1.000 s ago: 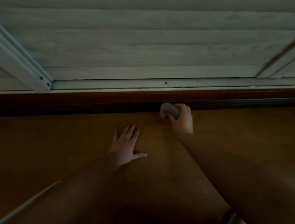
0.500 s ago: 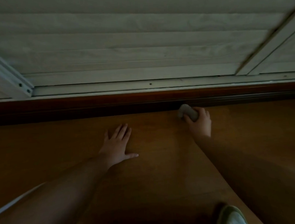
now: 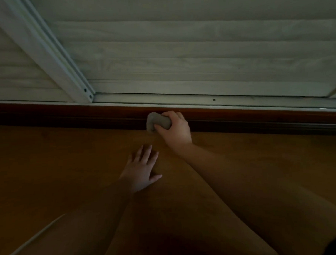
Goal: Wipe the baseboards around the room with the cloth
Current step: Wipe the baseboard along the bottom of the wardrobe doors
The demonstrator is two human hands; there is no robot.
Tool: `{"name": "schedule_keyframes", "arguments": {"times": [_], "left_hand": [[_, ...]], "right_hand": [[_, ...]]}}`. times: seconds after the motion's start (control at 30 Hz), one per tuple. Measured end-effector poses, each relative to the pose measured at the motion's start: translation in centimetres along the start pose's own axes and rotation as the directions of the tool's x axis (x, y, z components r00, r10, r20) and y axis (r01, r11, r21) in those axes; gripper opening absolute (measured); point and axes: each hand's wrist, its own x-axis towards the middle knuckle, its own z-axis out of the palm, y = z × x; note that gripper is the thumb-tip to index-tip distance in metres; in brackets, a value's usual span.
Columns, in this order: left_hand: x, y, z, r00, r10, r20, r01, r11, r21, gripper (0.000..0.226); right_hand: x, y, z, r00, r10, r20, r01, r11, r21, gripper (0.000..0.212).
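Head view: right hand (image 3: 175, 130) grips cloth (image 3: 157, 122), seemingly against baseboard (image 3: 259, 117).

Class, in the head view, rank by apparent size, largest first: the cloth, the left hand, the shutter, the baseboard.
1. shutter
2. baseboard
3. left hand
4. cloth, partly hidden in the right hand

The hand lies nearer the camera, so its true size against the cloth is unsure.

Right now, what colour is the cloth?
Light grey, balled in the right hand; cloth shows best in the head view.
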Motion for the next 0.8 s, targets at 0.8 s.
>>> {"name": "schedule_keyframes", "arguments": {"times": [0.8], "left_hand": [[2.7,4.3,0.1,0.964,0.249,-0.093,-0.243,0.967,0.074,0.1]], "right_hand": [[-2.5,6.8,-7.7,0.944,0.232,-0.235,-0.22,0.972,0.077,0.041]]}}
